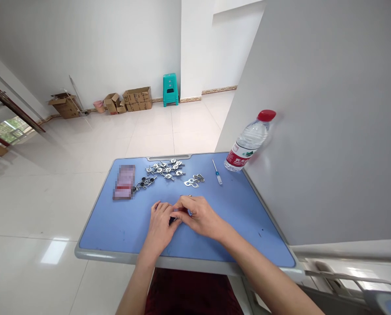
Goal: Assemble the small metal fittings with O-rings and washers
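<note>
My left hand (159, 227) and my right hand (198, 216) meet over the near middle of the blue tabletop. A small dark part (172, 220), mostly covered by fingers, sits in the closed left fingers. The right thumb and forefinger pinch together right beside it; what they grip is hidden. Beyond the hands lies a pile of silvery metal fittings (168, 176). Flat metal plates with holes (191, 184) lie to its right. At the left are several small parts with black round ends (143, 183).
A blue-handled screwdriver (218, 177) lies on the desk (116, 232). A red-capped water bottle (248, 142) stands by the grey panel (320, 131) at right. A pixelated flat object (123, 181) lies at left. Cardboard boxes (138, 99) and teal stools (170, 89) stand along the wall.
</note>
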`<act>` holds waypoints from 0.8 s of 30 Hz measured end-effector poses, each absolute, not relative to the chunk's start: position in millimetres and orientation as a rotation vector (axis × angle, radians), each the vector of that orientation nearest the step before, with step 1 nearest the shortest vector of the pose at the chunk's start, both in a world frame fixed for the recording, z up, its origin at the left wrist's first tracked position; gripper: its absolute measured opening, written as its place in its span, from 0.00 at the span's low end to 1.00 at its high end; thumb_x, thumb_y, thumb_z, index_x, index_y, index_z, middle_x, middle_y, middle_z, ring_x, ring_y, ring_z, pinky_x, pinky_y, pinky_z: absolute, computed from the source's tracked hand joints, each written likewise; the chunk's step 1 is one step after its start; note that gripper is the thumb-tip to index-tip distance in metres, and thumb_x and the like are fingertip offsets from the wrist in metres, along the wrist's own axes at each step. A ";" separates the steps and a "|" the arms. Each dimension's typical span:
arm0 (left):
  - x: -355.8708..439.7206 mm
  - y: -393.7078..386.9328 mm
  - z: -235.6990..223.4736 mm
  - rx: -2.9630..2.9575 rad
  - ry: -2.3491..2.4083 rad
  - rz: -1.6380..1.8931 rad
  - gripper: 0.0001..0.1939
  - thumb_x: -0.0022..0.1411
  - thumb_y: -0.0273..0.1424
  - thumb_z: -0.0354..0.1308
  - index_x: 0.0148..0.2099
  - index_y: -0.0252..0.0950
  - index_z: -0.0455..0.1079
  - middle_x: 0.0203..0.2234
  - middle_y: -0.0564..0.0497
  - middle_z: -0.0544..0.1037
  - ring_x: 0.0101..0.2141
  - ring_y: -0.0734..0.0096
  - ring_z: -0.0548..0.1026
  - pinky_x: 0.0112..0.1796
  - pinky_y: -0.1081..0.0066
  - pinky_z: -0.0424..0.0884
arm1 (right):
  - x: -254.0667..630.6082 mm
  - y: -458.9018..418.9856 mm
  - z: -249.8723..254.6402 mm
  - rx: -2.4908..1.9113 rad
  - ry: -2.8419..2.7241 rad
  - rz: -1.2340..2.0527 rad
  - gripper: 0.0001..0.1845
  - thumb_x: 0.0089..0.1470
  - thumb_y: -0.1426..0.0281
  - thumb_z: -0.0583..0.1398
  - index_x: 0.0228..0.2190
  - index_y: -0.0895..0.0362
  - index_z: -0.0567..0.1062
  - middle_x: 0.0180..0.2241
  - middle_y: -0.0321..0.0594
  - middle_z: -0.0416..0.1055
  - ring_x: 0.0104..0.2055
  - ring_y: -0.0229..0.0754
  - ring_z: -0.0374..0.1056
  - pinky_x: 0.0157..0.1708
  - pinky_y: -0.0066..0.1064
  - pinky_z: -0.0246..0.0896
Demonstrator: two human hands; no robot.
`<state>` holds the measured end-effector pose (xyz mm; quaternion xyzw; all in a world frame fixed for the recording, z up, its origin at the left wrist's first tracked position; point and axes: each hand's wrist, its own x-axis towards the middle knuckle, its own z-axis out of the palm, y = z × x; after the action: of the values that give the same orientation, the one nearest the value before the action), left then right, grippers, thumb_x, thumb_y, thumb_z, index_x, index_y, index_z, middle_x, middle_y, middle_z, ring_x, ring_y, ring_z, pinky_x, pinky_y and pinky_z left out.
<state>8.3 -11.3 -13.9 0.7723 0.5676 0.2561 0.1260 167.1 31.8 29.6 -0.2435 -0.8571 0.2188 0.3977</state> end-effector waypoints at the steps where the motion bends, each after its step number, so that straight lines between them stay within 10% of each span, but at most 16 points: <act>1: 8.6 -11.2 -13.6 2.251 1.654 0.747 0.02 0.65 0.29 0.55 0.40 0.39 0.68 0.35 0.52 0.75 0.40 0.64 0.72 0.55 0.51 0.60 | 166.6 31.9 28.8 -0.634 -2.153 0.568 0.12 0.64 0.67 0.53 0.27 0.55 0.64 0.21 0.32 0.64 0.22 0.34 0.58 0.23 0.25 0.51; 10: 10.2 -12.0 -15.4 2.306 1.711 0.767 0.04 0.66 0.30 0.55 0.36 0.39 0.66 0.32 0.53 0.73 0.38 0.65 0.72 0.53 0.52 0.62 | 161.1 30.8 26.1 -0.794 -2.093 0.543 0.16 0.61 0.65 0.55 0.24 0.53 0.56 0.18 0.28 0.57 0.19 0.33 0.52 0.21 0.25 0.46; 17: 11.8 -13.3 -12.5 2.285 1.724 0.792 0.01 0.65 0.30 0.55 0.38 0.39 0.67 0.33 0.52 0.75 0.39 0.64 0.73 0.56 0.48 0.58 | 159.4 30.6 22.6 -0.871 -2.146 0.585 0.02 0.60 0.70 0.54 0.35 0.55 0.65 0.23 0.32 0.66 0.21 0.35 0.60 0.24 0.25 0.53; 24: 10.7 -16.0 -10.7 2.302 1.717 0.814 0.05 0.62 0.27 0.57 0.41 0.41 0.68 0.37 0.53 0.76 0.41 0.65 0.74 0.58 0.48 0.56 | 164.6 33.0 27.5 -0.689 -2.244 0.525 0.09 0.65 0.72 0.50 0.37 0.56 0.70 0.30 0.39 0.73 0.29 0.38 0.66 0.28 0.28 0.58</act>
<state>10.7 -16.0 -10.7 0.7688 0.5736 0.2717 0.0782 164.6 33.0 27.5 -0.2671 -0.8705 0.2035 0.3599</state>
